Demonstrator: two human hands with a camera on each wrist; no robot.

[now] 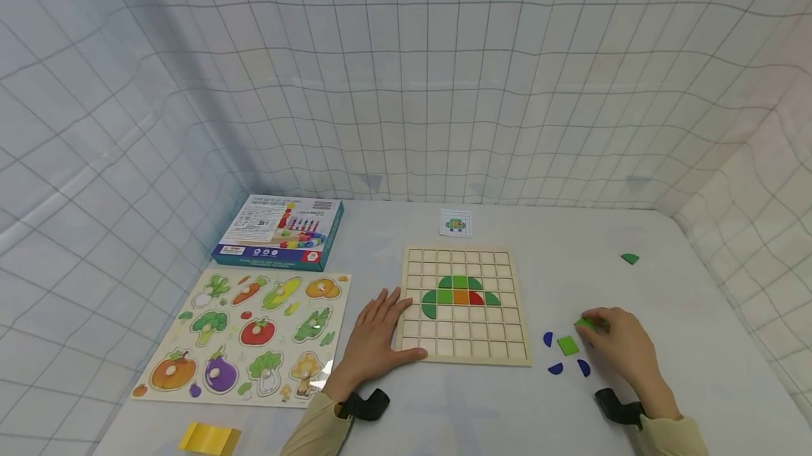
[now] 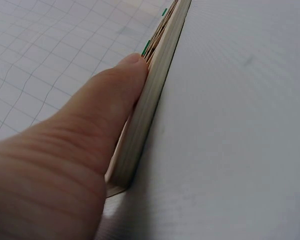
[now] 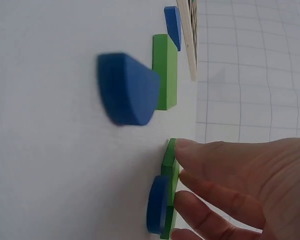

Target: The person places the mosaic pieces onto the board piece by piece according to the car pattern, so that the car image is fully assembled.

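Note:
My left hand (image 1: 376, 343) rests with spread fingers at the left edge of a wooden grid board (image 1: 466, 359). Its thumb lies over the board's near left corner, also seen close up in the left wrist view. Green, orange and red pieces (image 1: 461, 297) fill several cells of the board. To the right, my right hand (image 1: 620, 344) pinches a green block (image 3: 167, 162), partly hidden by the fingers. Beside that hand lie a green square block (image 1: 567, 346) and blue half-round blocks (image 1: 555, 368); one blue block (image 3: 157, 205) overlaps the held green one in the right wrist view.
A small picture card (image 1: 455, 223) lies behind the board. Left of it are a vegetable puzzle (image 1: 237, 350), a printed box (image 1: 279, 230) and a yellow block (image 1: 210, 438). A dark green quarter-round piece (image 1: 630, 258) lies at the right. Grid-lined fabric walls (image 1: 476, 89) enclose the table.

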